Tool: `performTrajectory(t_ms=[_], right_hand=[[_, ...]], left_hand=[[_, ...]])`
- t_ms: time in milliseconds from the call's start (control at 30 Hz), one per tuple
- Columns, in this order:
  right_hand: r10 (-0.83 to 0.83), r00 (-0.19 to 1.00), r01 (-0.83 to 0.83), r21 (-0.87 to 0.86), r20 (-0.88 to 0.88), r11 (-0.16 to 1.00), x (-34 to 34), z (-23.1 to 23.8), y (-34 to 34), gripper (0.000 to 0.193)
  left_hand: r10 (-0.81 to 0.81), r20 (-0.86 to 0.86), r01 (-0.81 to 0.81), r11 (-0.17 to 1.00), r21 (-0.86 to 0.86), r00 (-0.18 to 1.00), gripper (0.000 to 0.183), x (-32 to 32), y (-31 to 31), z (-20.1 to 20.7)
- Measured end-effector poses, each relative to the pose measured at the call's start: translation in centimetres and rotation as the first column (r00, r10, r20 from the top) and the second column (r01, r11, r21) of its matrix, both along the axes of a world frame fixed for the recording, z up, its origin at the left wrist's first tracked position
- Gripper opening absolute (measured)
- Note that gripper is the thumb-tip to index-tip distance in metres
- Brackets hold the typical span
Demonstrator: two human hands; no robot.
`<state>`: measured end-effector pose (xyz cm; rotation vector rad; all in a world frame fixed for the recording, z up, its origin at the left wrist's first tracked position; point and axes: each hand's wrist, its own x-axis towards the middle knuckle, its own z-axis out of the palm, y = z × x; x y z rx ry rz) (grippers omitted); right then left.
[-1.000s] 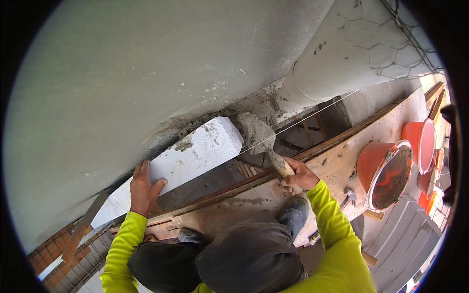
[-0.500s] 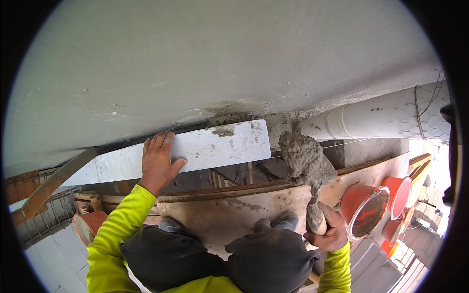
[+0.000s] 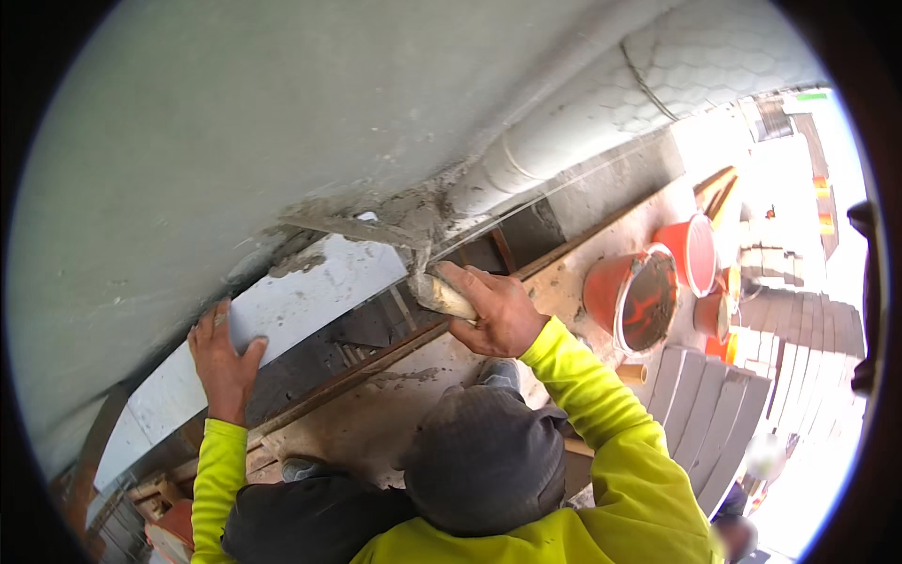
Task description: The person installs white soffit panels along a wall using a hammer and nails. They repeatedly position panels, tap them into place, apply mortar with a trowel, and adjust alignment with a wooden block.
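My right hand (image 3: 496,308) is closed round the pale handle of a trowel (image 3: 352,228). Its blade lies against the grey wall (image 3: 235,113), just above the right end of a long white board (image 3: 310,299). Wet mortar (image 3: 409,211) is smeared there, between the blade and a large pipe. A dab of mortar also clings to the board's upper edge. On the board's face, left of the trowel, my left hand (image 3: 225,367) rests with its fingers stretched out and its thumb apart.
A thick pale pipe (image 3: 498,174) wrapped in wire mesh runs along the wall. A taut string passes beneath it. Red buckets (image 3: 615,291), one holding mortar, stand on the plank platform (image 3: 404,399). Stacked grey slabs (image 3: 691,404) lie at right, and a blurred person shows at lower right.
My right hand has raised the mortar-laden trowel up and left to the wall. The view has tilted and shifted right. My left hand stays on the board.
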<state>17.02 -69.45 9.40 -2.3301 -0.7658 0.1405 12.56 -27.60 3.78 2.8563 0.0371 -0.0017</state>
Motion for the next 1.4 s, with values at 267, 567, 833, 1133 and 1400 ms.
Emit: performTrajectory(t_ms=[267, 567, 833, 1133, 1400], right_hand=[[-0.869, 0.494, 0.869, -0.029, -0.037, 0.495, -18.2, 7.3, -14.7, 0.058], [-0.859, 0.511, 0.456, -0.849, 0.002, 0.269, -13.0, 6.7, -33.0, 0.033], [-0.578, 0.807, 0.251, -0.817, -0.120, 0.520, -9.7, 6.6, -30.4, 0.026], [-0.635, 0.757, 0.289, -0.794, -0.152, 0.535, -13.6, 5.5, -29.3, 0.059], [-0.679, 0.733, 0.371, -0.807, -0.049, 0.459, -15.7, 4.3, -31.2, 0.048]], left_hand=[[-0.254, 0.103, 0.274, 0.906, -0.323, 0.962, 0.047, 4.0, -6.1, 6.8], [-0.754, -0.191, 0.249, 0.428, -0.869, 0.628, 0.077, 7.2, -43.0, 4.4], [-0.599, -0.463, -0.329, 0.327, -0.886, 0.653, 0.046, 3.8, -57.5, -0.5], [-0.549, -0.250, -0.073, 0.324, -0.943, 0.797, 0.045, 1.8, -56.1, -1.2], [-0.578, -0.223, 0.014, 0.376, -0.927, 0.785, 0.060, 0.4, -56.5, -0.5]])
